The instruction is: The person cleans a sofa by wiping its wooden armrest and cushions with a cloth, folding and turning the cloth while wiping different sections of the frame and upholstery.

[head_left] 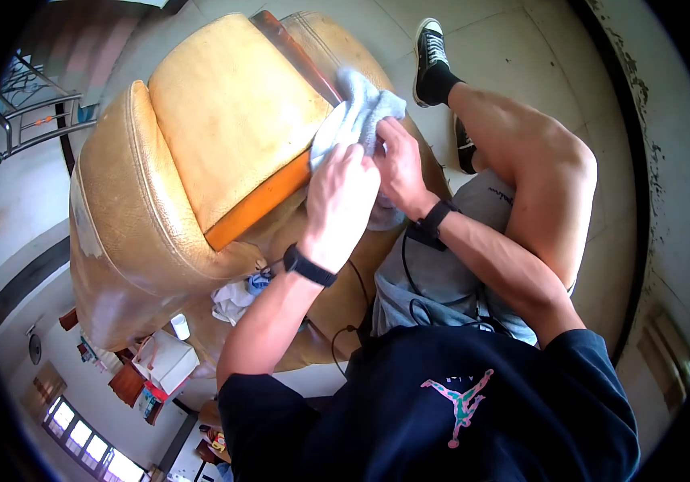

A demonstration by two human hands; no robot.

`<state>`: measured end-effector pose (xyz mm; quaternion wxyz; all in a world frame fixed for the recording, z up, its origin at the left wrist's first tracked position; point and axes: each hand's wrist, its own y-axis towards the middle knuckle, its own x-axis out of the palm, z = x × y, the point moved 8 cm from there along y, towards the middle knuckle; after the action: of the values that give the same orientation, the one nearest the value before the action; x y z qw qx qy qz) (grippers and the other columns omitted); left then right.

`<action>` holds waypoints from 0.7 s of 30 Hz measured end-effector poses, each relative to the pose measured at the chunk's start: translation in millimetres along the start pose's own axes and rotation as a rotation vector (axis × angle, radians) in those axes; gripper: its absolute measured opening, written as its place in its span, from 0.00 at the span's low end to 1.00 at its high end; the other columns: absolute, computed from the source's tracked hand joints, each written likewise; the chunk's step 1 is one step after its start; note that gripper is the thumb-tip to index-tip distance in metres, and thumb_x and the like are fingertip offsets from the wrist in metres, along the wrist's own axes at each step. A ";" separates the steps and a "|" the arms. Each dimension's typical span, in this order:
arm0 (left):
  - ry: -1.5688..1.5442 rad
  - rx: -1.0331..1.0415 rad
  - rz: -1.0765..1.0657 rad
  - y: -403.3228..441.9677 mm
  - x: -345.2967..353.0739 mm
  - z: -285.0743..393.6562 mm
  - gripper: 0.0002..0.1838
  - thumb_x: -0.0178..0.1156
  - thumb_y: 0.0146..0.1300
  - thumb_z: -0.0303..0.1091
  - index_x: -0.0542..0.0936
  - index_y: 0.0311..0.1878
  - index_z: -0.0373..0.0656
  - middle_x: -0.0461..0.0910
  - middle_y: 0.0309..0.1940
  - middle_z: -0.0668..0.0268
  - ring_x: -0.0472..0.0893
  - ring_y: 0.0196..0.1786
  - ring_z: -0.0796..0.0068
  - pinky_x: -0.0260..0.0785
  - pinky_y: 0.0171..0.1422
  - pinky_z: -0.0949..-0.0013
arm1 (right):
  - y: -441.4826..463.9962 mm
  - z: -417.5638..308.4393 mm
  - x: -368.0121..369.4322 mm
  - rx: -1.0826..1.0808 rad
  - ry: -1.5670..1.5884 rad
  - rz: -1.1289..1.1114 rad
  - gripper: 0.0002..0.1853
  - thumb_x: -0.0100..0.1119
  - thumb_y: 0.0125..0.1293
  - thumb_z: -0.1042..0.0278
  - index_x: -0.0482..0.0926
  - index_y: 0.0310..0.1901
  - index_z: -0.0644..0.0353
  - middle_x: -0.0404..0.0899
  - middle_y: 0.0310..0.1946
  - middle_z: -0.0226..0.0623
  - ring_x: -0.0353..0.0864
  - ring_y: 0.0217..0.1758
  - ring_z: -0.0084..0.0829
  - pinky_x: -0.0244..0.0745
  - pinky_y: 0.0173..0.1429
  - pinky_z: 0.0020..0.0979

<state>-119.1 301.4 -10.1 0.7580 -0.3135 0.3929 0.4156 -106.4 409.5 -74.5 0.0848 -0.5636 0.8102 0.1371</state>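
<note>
A light blue-grey cloth [353, 108] is bunched over the front corner of the sofa's armrest, where orange-brown wood trim [260, 205] edges a tan leather pad [236, 104]. My left hand [343, 189] is closed on the lower left part of the cloth, its fingers curled against the trim's end. Beside it, my right hand [399, 157] pinches the cloth's right side with bent fingers. The two hands touch or nearly touch. Each wrist wears a black band.
A crumpled white cloth [234, 300] lies on the sofa seat below my left forearm. Black cables run across my lap. A white box [166, 361] and a white cup [180, 325] stand farther off at lower left. A metal rack [39, 120] is at upper left.
</note>
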 end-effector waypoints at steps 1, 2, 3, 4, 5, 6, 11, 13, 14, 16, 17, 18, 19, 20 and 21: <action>0.114 0.147 0.001 -7.3 -3.9 5.2 0.04 0.58 0.66 0.25 0.80 0.39 0.33 0.81 0.42 0.54 0.82 0.49 0.54 0.77 0.53 0.54 | -1.2 -6.9 4.1 0.019 -0.002 -0.051 0.07 0.54 0.55 0.88 0.72 0.34 0.67 0.72 0.34 0.52 0.75 0.40 0.57 0.71 0.43 0.48; 0.328 0.290 0.017 -16.0 -7.2 12.0 0.02 0.59 0.65 0.24 0.79 0.36 0.36 0.78 0.38 0.56 0.80 0.48 0.57 0.78 0.54 0.58 | -1.6 -15.2 5.6 -0.043 -0.036 -0.050 0.07 0.56 0.54 0.87 0.73 0.34 0.67 0.72 0.34 0.50 0.74 0.40 0.57 0.72 0.45 0.48; 0.302 0.273 0.023 -21.3 -12.8 11.7 0.02 0.60 0.64 0.24 0.79 0.36 0.36 0.77 0.39 0.56 0.79 0.48 0.57 0.78 0.54 0.58 | -2.9 -23.8 5.3 -0.085 -0.071 -0.062 0.07 0.56 0.54 0.87 0.73 0.33 0.66 0.72 0.34 0.49 0.74 0.40 0.55 0.72 0.45 0.48; 0.282 0.256 0.035 -25.0 -19.6 10.7 0.02 0.60 0.63 0.24 0.78 0.36 0.35 0.76 0.39 0.56 0.79 0.48 0.57 0.78 0.54 0.58 | -1.6 -34.2 6.1 -0.134 -0.101 -0.072 0.07 0.57 0.53 0.86 0.73 0.33 0.66 0.72 0.34 0.48 0.74 0.41 0.54 0.72 0.45 0.48; 0.293 0.246 0.039 -28.1 -27.9 9.1 0.02 0.60 0.63 0.24 0.78 0.36 0.35 0.76 0.39 0.56 0.79 0.48 0.57 0.78 0.54 0.58 | 0.5 -41.0 7.9 -0.140 -0.089 -0.078 0.07 0.57 0.53 0.86 0.73 0.33 0.66 0.72 0.34 0.48 0.74 0.41 0.54 0.72 0.45 0.48; 0.238 0.270 0.052 -33.1 -37.6 10.7 0.03 0.61 0.62 0.23 0.79 0.38 0.35 0.77 0.39 0.57 0.79 0.47 0.57 0.78 0.52 0.58 | 0.1 -51.0 10.3 -0.186 -0.085 -0.102 0.07 0.58 0.54 0.86 0.73 0.33 0.65 0.72 0.34 0.47 0.74 0.41 0.53 0.72 0.45 0.47; 0.129 0.257 0.175 -90.7 -69.0 3.4 0.10 0.66 0.58 0.18 0.82 0.44 0.35 0.79 0.42 0.59 0.81 0.42 0.59 0.77 0.45 0.59 | 0.0 -94.6 28.7 -0.353 -0.066 -0.315 0.08 0.61 0.53 0.83 0.75 0.35 0.64 0.74 0.36 0.44 0.75 0.43 0.50 0.75 0.47 0.47; 0.052 0.181 0.144 -119.7 -62.2 -3.3 0.08 0.67 0.60 0.18 0.82 0.43 0.35 0.80 0.39 0.58 0.81 0.40 0.57 0.77 0.45 0.58 | 5.4 -96.6 27.3 -0.338 -0.093 -0.281 0.08 0.62 0.52 0.82 0.75 0.33 0.64 0.74 0.34 0.44 0.77 0.42 0.50 0.77 0.47 0.46; 0.006 0.149 0.129 -132.0 -57.6 -5.0 0.08 0.68 0.61 0.18 0.83 0.43 0.35 0.81 0.38 0.56 0.81 0.40 0.55 0.77 0.44 0.57 | 8.2 -94.1 27.6 -0.322 -0.098 -0.278 0.07 0.63 0.52 0.82 0.76 0.33 0.64 0.74 0.33 0.45 0.78 0.41 0.50 0.78 0.46 0.46; -0.013 0.125 0.163 -144.3 -54.5 -2.8 0.08 0.69 0.60 0.18 0.83 0.43 0.36 0.81 0.37 0.58 0.82 0.39 0.56 0.77 0.44 0.58 | 10.4 -91.9 27.3 -0.328 -0.083 -0.270 0.07 0.63 0.51 0.82 0.76 0.31 0.64 0.75 0.32 0.45 0.78 0.38 0.50 0.77 0.44 0.46; -0.027 0.111 0.185 -145.8 -52.9 -3.0 0.08 0.69 0.61 0.19 0.83 0.43 0.36 0.81 0.37 0.58 0.82 0.39 0.56 0.77 0.43 0.58 | 11.4 -87.9 27.1 -0.283 -0.068 -0.276 0.06 0.63 0.52 0.82 0.76 0.31 0.65 0.75 0.32 0.46 0.78 0.38 0.51 0.77 0.44 0.46; -0.041 0.090 0.206 -146.5 -52.2 -2.0 0.08 0.69 0.62 0.20 0.83 0.43 0.37 0.81 0.37 0.58 0.83 0.38 0.56 0.77 0.43 0.58 | 11.1 -83.4 27.1 -0.235 -0.050 -0.287 0.06 0.63 0.52 0.82 0.75 0.31 0.65 0.75 0.32 0.46 0.79 0.38 0.51 0.76 0.44 0.46; -0.039 0.074 0.217 -145.6 -50.9 0.9 0.08 0.69 0.62 0.20 0.83 0.43 0.37 0.81 0.37 0.58 0.83 0.38 0.56 0.77 0.43 0.58 | 11.7 -80.9 26.0 -0.204 -0.024 -0.298 0.06 0.63 0.52 0.81 0.75 0.31 0.66 0.76 0.32 0.47 0.79 0.36 0.51 0.76 0.43 0.45; -0.089 0.020 0.196 -141.6 -47.3 1.3 0.07 0.68 0.63 0.21 0.82 0.43 0.38 0.82 0.37 0.58 0.83 0.38 0.55 0.77 0.43 0.57 | 10.6 -81.2 22.4 -0.168 -0.023 -0.299 0.06 0.64 0.52 0.81 0.75 0.31 0.67 0.76 0.32 0.47 0.79 0.35 0.50 0.76 0.42 0.43; -0.138 -0.029 0.179 -137.5 -43.3 2.1 0.06 0.68 0.65 0.23 0.82 0.43 0.39 0.82 0.37 0.57 0.84 0.37 0.54 0.78 0.42 0.57 | 10.0 -80.7 21.3 -0.160 -0.032 -0.300 0.07 0.64 0.53 0.81 0.75 0.31 0.67 0.76 0.32 0.47 0.80 0.35 0.49 0.76 0.43 0.42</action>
<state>-12.9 223.5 48.4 0.7385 -0.2586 0.3601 0.5080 -121.8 368.2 -2.9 0.0721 -0.6809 0.7019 0.1960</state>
